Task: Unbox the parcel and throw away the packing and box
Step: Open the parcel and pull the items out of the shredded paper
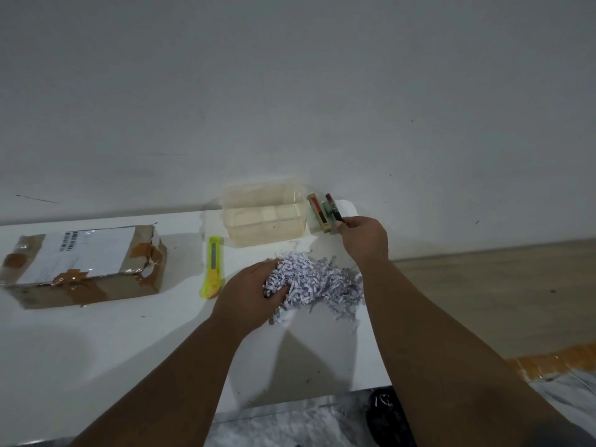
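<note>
Left hand (245,295) partly buried in shredded paper (322,282), parcel label (87,250) unreadable, item (333,208) in right hand (364,238) indistinct.

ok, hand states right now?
Left hand: grips the shredded paper.
Right hand: pinches a dark slim item.

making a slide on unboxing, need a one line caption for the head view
Left hand grips shredded paper; right hand holds a dark tube near the clear tub.

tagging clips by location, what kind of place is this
Probably a plain indoor work corner: a white table against a bare wall, wooden floor, and a taped cardboard box with a cutter beside it.
</note>
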